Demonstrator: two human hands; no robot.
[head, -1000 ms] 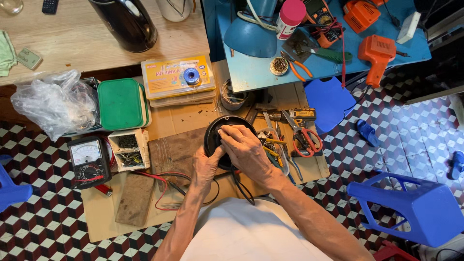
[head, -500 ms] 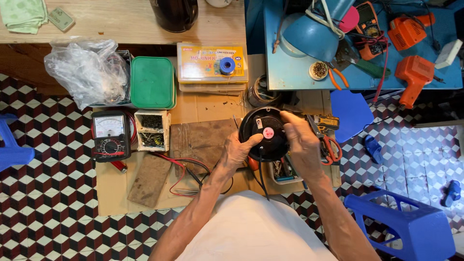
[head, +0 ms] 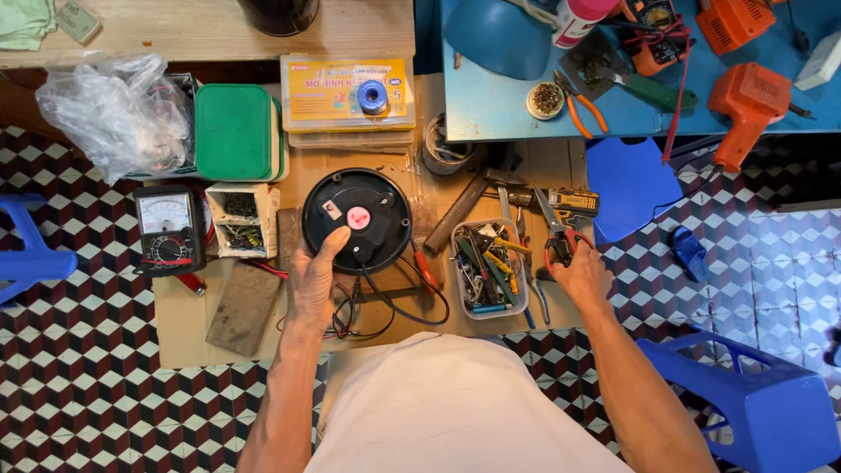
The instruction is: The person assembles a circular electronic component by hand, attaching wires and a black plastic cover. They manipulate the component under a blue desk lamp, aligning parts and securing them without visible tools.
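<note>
Left hand (head: 311,285): closed on the near edge of the round black base (head: 356,219), thumb up on its flat face beside the pink centre disc (head: 358,218); the fingers go under the rim.
Base: directly ahead of the left hand, apparently propped at a tilt over the cardboard sheet (head: 188,333) rather than lying flat; a black cord (head: 405,302) runs out of its near side and loops toward the body.
Right hand (head: 580,273): well apart from the left, curled over the red-handled pliers (head: 555,236); whether it already grips them or only rests on the handles I cannot tell.
Between the hands: a clear tray (head: 489,267) crammed with small tools and bits, just left of the right hand.
Left of the left hand: a brown block (head: 243,308), a small box of parts (head: 242,219) and, further out, a meter (head: 168,229).
Beyond the hands: a green case (head: 235,131) and a yellow box (head: 346,92).
Risk: the base is steadied by one hand only; a shift of that thumb could let it tip or slide onto the cord.
Risk: the cord loop lies close to the tray, so pulling the base could snag it and drag tools over.
Risk: the pliers lie among other tools, so a blind grab could knock one loose.
</note>
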